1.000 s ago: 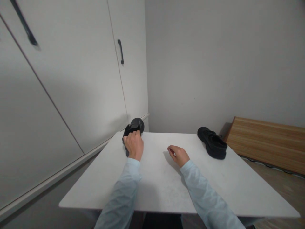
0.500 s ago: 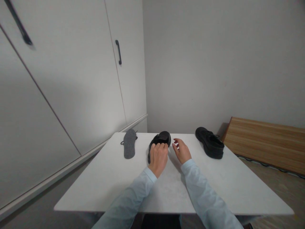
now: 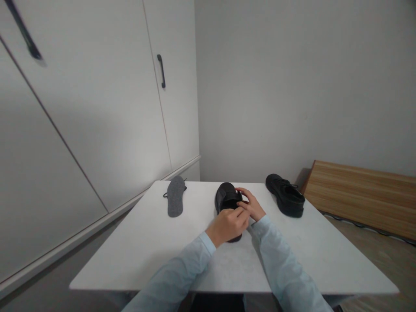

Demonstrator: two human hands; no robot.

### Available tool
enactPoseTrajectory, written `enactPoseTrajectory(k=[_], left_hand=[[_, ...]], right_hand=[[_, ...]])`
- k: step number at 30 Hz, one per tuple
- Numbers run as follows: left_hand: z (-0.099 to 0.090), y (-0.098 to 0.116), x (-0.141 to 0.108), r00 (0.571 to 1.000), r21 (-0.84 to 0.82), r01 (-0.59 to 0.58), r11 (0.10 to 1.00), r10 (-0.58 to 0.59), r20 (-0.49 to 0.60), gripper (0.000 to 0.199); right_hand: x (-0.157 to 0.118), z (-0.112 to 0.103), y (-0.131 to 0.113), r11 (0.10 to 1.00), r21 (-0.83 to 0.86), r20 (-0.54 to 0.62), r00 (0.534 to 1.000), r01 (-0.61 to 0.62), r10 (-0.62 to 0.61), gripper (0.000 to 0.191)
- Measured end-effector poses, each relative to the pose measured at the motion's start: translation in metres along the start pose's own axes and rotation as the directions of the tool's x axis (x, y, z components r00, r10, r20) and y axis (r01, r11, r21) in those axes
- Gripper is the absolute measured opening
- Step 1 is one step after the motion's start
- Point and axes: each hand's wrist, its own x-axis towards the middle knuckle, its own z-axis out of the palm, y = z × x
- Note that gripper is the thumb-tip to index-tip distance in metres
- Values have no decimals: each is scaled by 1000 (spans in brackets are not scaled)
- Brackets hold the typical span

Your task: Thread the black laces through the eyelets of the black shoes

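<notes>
A black shoe (image 3: 222, 197) rests on the white table in front of me, its toe pointing away and its heel partly showing below my hands. My left hand (image 3: 229, 223) lies across its opening, with the fingers closed in a pinch at the right side of the shoe. Just beyond it my right hand (image 3: 250, 206) curls its thumb and fingers round the shoe's right edge. Both hands meet there and hide part of the upper. Over to the left lies a grey insole (image 3: 176, 201), with black lace ends showing at its sides.
A second black lace-up shoe (image 3: 286, 197) stands at the right of the white table (image 3: 146, 255). White cabinet doors (image 3: 97, 121) rise on the left. A wood-grain board (image 3: 357, 199) leans beyond the table's right edge.
The middle shoe has turned and come nearer and rightward. My left hand has shifted right and down with it, and my right hand has closed onto the shoe's right side.
</notes>
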Motion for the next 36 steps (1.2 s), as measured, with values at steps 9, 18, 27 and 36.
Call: enactPoseTrajectory(k=[9,18,27,36], left_hand=[[-15,0,-1,994,-426,2,905,-47,-94,22],[-11,-73,-12,699,-298,703,645,-703,127,18],[-4,-111,-53,358,358,866,350,-933,46,35],[-5,-114,-61,126,406,886,223,-959,253,42]], right_hand=[[-1,2,1,994,-61,-29,995,92,-94,45],[-1,3,-3,987,-147,-96,993,61,-76,44],[-2,2,-3,984,-170,-98,992,57,-75,44],[-1,2,2,984,-158,-92,991,85,-100,44]])
